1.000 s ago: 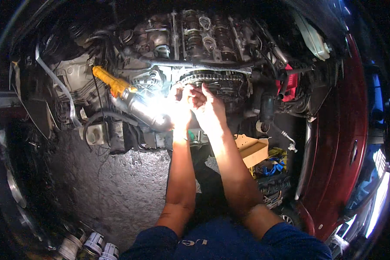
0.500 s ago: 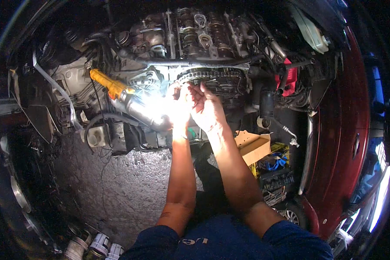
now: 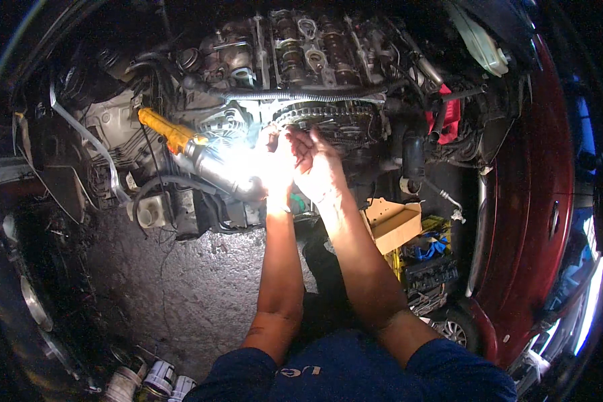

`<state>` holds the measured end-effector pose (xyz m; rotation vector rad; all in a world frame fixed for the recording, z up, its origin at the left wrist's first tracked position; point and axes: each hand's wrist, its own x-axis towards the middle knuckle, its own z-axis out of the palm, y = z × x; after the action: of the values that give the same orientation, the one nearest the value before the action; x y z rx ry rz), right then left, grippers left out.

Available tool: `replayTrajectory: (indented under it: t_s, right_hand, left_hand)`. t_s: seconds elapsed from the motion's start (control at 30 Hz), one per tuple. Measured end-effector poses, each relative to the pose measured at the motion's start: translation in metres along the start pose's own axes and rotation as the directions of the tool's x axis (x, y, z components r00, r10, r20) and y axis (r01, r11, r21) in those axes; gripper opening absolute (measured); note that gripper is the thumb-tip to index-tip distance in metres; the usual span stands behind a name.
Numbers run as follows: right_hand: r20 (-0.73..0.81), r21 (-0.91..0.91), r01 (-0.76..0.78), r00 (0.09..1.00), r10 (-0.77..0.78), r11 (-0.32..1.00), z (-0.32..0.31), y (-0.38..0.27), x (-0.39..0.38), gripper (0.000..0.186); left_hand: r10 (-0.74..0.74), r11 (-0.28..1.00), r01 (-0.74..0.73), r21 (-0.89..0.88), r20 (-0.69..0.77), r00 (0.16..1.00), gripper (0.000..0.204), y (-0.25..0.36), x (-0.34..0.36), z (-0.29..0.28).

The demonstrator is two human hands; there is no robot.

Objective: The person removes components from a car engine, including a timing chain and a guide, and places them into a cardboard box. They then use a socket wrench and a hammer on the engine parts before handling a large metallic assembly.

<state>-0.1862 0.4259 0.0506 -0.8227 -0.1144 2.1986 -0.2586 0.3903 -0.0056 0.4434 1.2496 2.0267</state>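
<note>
Both of my hands are up against the front of an opened engine (image 3: 315, 50), close together just below a timing chain (image 3: 328, 115). My left hand (image 3: 279, 167) is bleached out by a work light; its curled fingertips show only in part. Beside it my right hand (image 3: 319, 171) has its palm turned up, the fingers bent in and pressed toward the left hand's fingers. Whatever is between the fingers is too small or too glaring to make out. The work light (image 3: 211, 164), with a yellow handle and a metal head, lies to the left and shines onto my hands.
A black corrugated hose (image 3: 301, 96) crosses above the chain. To the right are a red part (image 3: 447, 115), a hanging hose (image 3: 413, 157), an open cardboard box (image 3: 395, 226) and a tool tray (image 3: 430, 271). A dark red car (image 3: 522, 234) stands at right; tubs (image 3: 159, 376) sit lower left.
My hands stay in nearly the same place by the chain, the right hand's fingers shifting only slightly. The whole view has tilted a little.
</note>
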Motion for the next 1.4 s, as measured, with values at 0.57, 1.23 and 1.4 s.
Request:
replayTrajectory:
  t_s: [0.57,1.23,1.4]
  right_hand:
    - [-0.097,-0.005,0.020,0.995,-0.020,1.000,0.017,0.002,-0.008,0.032]
    - [-0.077,-0.266,0.123,0.986,-0.148,0.956,0.018,0.011,-0.012,0.044]
    - [-0.024,-0.148,0.017,1.000,-0.020,0.989,0.029,0.011,-0.016,0.045]
  left_hand:
    - [0.025,0.928,0.012,-0.372,0.095,0.995,0.035,-0.016,0.004,-0.013]
    - [-0.048,0.930,0.075,-0.359,0.085,0.995,0.034,-0.022,0.009,-0.014]
    - [-0.220,0.849,0.280,-0.448,0.184,0.958,0.037,-0.027,0.016,-0.040]
